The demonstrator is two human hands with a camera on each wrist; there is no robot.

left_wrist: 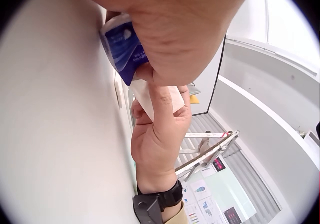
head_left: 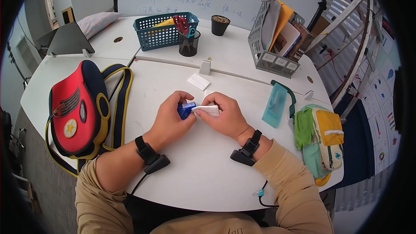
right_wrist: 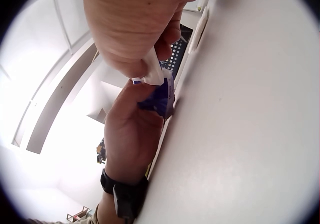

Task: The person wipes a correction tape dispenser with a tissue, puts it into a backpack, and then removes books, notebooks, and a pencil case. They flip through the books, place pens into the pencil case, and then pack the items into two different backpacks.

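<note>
My left hand holds a small blue plastic tissue packet above the white table. Between the thumb and fingers of my right hand is a folded white tissue, its left end right at the packet. Seen from the left wrist, the blue packet has white print, and the tissue lies just below it. In the right wrist view the pinched tissue overlaps the packet. A second folded white tissue lies flat on the table beyond both hands.
To the left sits a red and navy bag with a strap. Behind are a teal basket, a mesh cup with scissors, a plant pot and a grey file holder. A teal case and a colourful small backpack lie right.
</note>
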